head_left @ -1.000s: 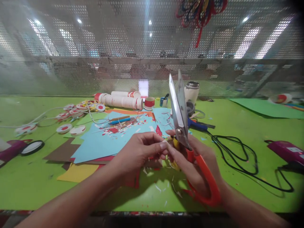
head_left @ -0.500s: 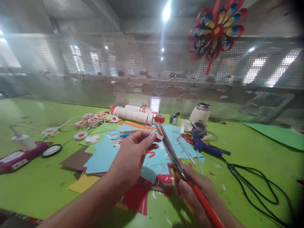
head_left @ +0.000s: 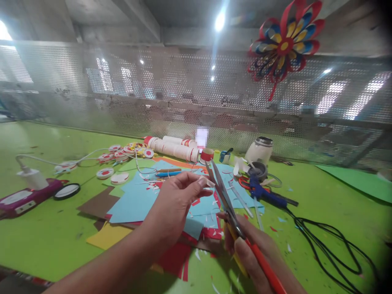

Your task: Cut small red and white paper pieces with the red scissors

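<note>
Between the thumb and fingers of my left hand (head_left: 180,196) is a small piece of white paper (head_left: 210,183), its end sticking out to the right. My right hand (head_left: 245,245) grips a pair of scissors (head_left: 225,196) with red-orange and yellow handles. The blades point up and away, slightly parted, right beside the tip of the paper. Under both hands lie blue paper sheets (head_left: 131,204) strewn with small red and white scraps. A blue pencil (head_left: 168,174) lies behind my left hand.
Left stand a purple power strip (head_left: 30,198) and white discs with red centres (head_left: 105,173). White rolls (head_left: 171,148) and red tape (head_left: 206,155) lie behind. At right are a blue glue gun (head_left: 266,192), its coiled black cord (head_left: 330,241) and a cream jar (head_left: 259,150).
The scissor blades have parted a little, and the paper's end now sits close to them. The view has shifted slightly. Both hands keep their holds.
</note>
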Demonstrator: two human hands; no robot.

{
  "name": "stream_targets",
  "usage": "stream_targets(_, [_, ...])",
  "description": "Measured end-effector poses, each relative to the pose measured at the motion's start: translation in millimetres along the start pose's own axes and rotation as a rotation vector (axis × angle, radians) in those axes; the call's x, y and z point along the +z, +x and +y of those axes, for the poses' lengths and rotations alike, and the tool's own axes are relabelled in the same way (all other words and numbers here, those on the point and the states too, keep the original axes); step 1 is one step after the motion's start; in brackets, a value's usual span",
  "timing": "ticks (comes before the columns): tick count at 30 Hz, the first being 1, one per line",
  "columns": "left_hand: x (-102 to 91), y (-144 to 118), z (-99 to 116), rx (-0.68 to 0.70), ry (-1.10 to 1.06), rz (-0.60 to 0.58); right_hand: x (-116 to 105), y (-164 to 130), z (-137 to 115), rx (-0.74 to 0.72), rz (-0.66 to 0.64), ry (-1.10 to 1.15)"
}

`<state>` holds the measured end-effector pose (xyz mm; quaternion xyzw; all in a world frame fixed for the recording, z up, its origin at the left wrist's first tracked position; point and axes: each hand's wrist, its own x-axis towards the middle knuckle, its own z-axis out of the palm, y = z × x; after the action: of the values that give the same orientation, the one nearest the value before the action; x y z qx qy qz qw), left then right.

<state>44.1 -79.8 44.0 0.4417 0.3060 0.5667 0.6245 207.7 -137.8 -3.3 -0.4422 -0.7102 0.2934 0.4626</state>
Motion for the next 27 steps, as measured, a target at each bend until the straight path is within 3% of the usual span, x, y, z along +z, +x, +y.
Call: stream_targets(27, [0.3, -2.8, -8.1, 0.059, 0.004, -0.015, 1.4, 0.4, -5.0, 0.025, 0.005, -0.026])
